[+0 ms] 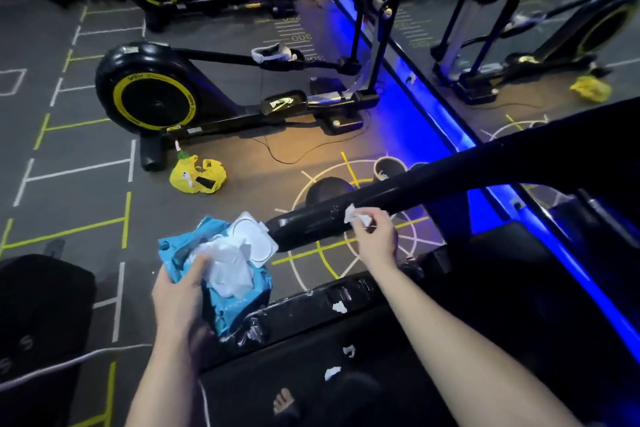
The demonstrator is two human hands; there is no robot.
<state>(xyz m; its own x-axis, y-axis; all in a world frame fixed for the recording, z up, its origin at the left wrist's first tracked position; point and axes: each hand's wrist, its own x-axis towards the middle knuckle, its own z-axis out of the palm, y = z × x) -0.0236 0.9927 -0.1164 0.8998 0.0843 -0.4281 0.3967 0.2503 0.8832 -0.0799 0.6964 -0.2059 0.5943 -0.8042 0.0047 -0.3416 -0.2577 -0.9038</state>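
Two bare hands work in dim light, and much is lost to it. The black bar point(433, 180) runs off to the far right into darkness, and its left end sits behind the open white lid of the pack of wipes point(239, 302). The left hand point(180, 291) grips that blue pack from the near side, thumb on the crumpled white sheets spilling out. Any label is covered or too creased to read. The right hand point(375, 236) pinches a small white wipe point(353, 215) against the bar.

White scraps point(339, 307) cling to a wrapped black frame point(311, 302) just near the hands. Below it, the dark blurs everything but a bare foot point(284, 399). Farther left lie a yellow bag point(197, 175) and an elliptical trainer point(152, 94), and a blue light strip point(433, 114) crosses the right.
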